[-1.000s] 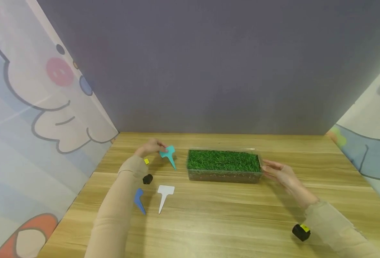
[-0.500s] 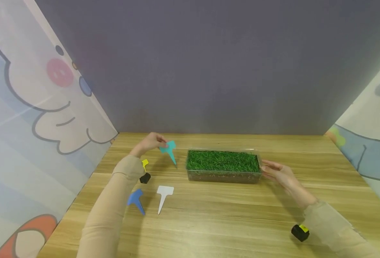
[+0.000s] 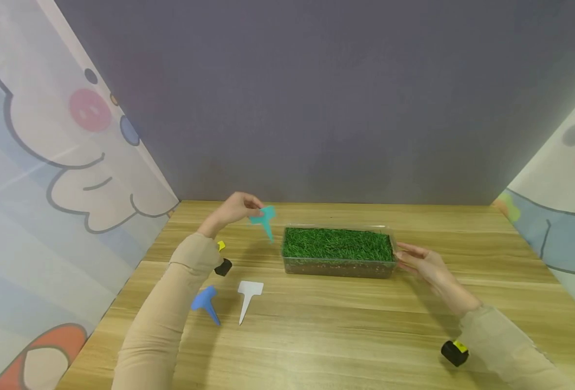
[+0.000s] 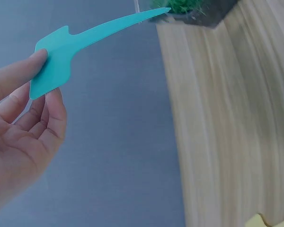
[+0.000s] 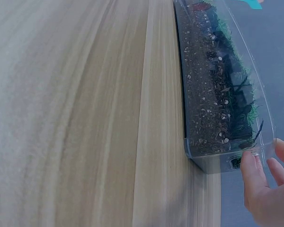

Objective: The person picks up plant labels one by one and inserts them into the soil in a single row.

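One teal plant tag [image 3: 266, 218] is pinched by its broad end in my left hand [image 3: 232, 210], raised off the surface [image 3: 316, 325] just left of the grass tray [image 3: 338, 244], its spike angled toward it. My right hand [image 3: 421, 261] rests straight fingers against the tray's right end. Blue tag [image 3: 205, 301] and white tag [image 3: 247, 295] lie in front-left of the tray.

Long beige sleeves [image 3: 160, 319], bare hands [image 3: 424, 264]
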The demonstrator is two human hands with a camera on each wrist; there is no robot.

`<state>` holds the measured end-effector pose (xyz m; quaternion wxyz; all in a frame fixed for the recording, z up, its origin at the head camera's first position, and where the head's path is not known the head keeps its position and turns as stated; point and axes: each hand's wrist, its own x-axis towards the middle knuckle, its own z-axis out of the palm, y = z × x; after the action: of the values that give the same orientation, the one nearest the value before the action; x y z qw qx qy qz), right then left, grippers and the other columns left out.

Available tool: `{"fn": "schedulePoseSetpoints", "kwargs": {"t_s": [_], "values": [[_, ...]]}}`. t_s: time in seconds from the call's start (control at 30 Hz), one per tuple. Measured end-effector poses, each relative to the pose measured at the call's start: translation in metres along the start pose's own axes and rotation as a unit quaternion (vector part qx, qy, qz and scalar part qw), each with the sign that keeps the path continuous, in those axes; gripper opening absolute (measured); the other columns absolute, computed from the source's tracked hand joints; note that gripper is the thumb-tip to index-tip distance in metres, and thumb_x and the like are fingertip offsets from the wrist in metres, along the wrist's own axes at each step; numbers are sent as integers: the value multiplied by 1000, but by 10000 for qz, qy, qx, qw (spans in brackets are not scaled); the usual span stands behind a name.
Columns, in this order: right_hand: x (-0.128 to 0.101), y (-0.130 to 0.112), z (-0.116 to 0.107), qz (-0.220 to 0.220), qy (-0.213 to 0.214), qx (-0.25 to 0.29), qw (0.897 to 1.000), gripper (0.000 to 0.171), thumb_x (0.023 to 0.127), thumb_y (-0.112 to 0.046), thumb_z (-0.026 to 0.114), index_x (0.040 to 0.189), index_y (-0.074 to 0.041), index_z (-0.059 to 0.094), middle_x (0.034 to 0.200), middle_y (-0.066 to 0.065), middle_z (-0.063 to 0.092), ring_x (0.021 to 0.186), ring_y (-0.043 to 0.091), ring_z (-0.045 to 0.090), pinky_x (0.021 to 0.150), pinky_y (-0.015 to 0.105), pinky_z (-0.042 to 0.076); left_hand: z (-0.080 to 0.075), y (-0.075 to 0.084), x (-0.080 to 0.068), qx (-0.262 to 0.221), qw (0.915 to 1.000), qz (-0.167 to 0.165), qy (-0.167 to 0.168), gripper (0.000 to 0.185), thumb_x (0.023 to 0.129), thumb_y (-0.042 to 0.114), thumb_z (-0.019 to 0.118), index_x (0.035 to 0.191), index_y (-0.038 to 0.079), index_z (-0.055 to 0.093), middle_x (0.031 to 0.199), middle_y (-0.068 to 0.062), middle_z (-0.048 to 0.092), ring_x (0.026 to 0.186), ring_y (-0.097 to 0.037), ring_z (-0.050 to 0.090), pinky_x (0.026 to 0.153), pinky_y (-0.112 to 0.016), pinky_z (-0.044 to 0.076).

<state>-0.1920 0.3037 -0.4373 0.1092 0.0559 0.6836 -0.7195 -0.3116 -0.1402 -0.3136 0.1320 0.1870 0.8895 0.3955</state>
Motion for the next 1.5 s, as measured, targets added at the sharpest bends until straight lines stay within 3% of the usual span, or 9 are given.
{"fn": "schedulePoseSetpoints", "kwargs": {"t_s": [0.37, 0.6, 1.0, 1.23, 1.5], "values": [[1, 1, 2, -18, 17, 122, 9999, 90, 64, -35, 76, 135, -3, 31, 142, 24, 12, 88, -1, 58, 84, 21, 44, 11, 29, 5, 49, 9996, 279, -22, 20, 82, 17, 63, 98, 6, 64, 98, -8, 63, 91, -21, 56, 83, -37, 44], [1, 2, 1, -106, -47, 262, 9996, 69, 72, -27, 73, 130, -7, 42, 141, 23, 17, 92, 4, 58, 83, 23, 45, 23, 37, 15, 136, 9983, 555, -108, 18, 81, 14, 64, 96, 5, 65, 93, -7, 64, 85, -18, 58, 77, -31, 46], [1, 0, 4, -4, -61, 106, 9999, 95, 63, -39, 76, 136, -2, 28, 142, 22, 11, 90, -1, 57, 85, 22, 43, 47, 62, 23, 182, 9945, 990, -287, 17, 81, 10, 64, 96, 2, 65, 91, -9, 65, 81, -18, 60, 76, -29, 47], [4, 1, 3, -36, -24, 123, 9999, 85, 66, -36, 75, 134, -6, 34, 125, 10, 38, 91, 2, 58, 84, 22, 44, 63, 74, 33, 282, 9908, 1267, -394, 16, 81, 9, 64, 96, 2, 64, 91, -8, 64, 81, -16, 59, 74, -25, 47], [-1, -4, 7, -58, -112, 4, 9999, 91, 64, -39, 75, 135, -3, 31, 142, 23, 12, 91, -1, 57, 85, 22, 43, 85, 91, 41, 358, 9894, 1322, -477, 13, 81, 10, 64, 92, 4, 65, 88, -5, 65, 80, -13, 59, 73, -22, 47]]}}
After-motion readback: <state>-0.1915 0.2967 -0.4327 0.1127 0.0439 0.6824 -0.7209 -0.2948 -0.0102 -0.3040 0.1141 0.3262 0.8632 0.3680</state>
